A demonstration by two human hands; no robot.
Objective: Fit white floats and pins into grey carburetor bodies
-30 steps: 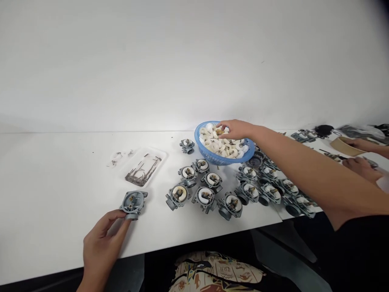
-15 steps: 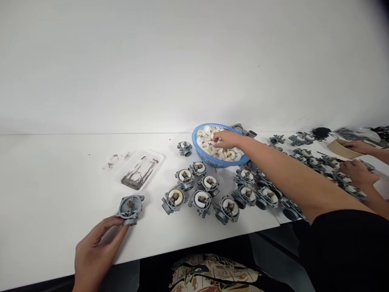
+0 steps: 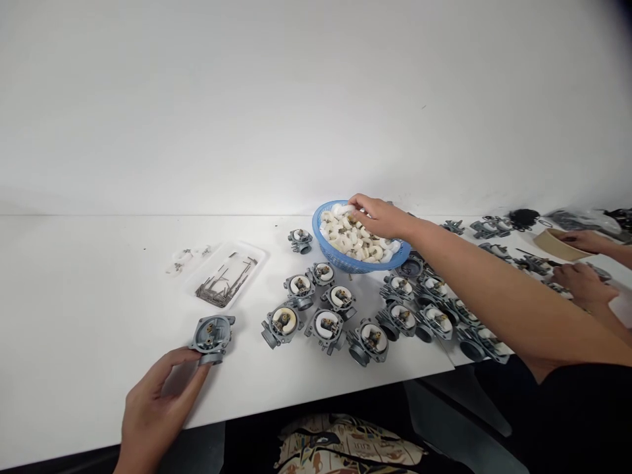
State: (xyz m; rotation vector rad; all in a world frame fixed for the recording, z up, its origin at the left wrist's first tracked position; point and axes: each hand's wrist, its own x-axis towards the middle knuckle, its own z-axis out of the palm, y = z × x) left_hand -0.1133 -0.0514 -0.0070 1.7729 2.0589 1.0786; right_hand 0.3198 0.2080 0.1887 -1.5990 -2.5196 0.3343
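Note:
My left hand [image 3: 157, 401] grips a grey metal carburetor [image 3: 212, 336] by its round mouth, thumb and fingers on either side. The carburetor rests on the table with its open bowl side up; brass parts show inside and no white float is in it. Over the far side of a blue plastic basket [image 3: 332, 258], my right hand [image 3: 378, 216] has its fingers bent together at a white piece [image 3: 342, 209]. Whether that is a float or white plastic lining, I cannot make out. White carburetor floats [image 3: 353, 240] fill the basket.
Several carburetors with white floats [image 3: 327, 327] stand between my hands and rightward. A white tray [image 3: 264, 251] holds thin metal pins; small metal parts [image 3: 185, 255] lie beside it on clear plastic. At right, another person's hands [image 3: 585, 283] work near a tan ring-shaped container [image 3: 557, 243].
My right hand has moved from the floats in the basket's middle to its far edge, slightly up and right. My left hand and its carburetor have stayed in place.

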